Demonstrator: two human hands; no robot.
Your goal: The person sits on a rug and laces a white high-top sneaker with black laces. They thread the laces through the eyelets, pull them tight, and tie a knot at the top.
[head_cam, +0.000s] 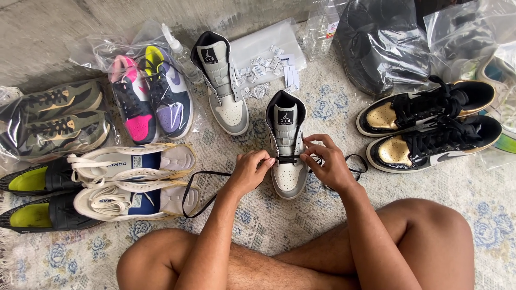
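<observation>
A grey and white high-top sneaker (288,174) stands on the patterned rug between my hands, toe toward me. A black shoelace (201,174) runs across its lowest eyelets and trails left over the rug in a loop. My left hand (250,171) pinches the lace at the shoe's left side. My right hand (325,161) grips the lace at the right side, with a loop (359,161) hanging beyond it. The matching unlaced sneaker (226,86) lies farther back to the left.
Black and gold sneakers (430,129) sit at the right. Cream and black shoes (107,185) lie at the left, with bagged olive shoes (56,121) and bagged pink and purple shoes (153,99) behind. Plastic bags (387,43) line the back. My bare knees fill the foreground.
</observation>
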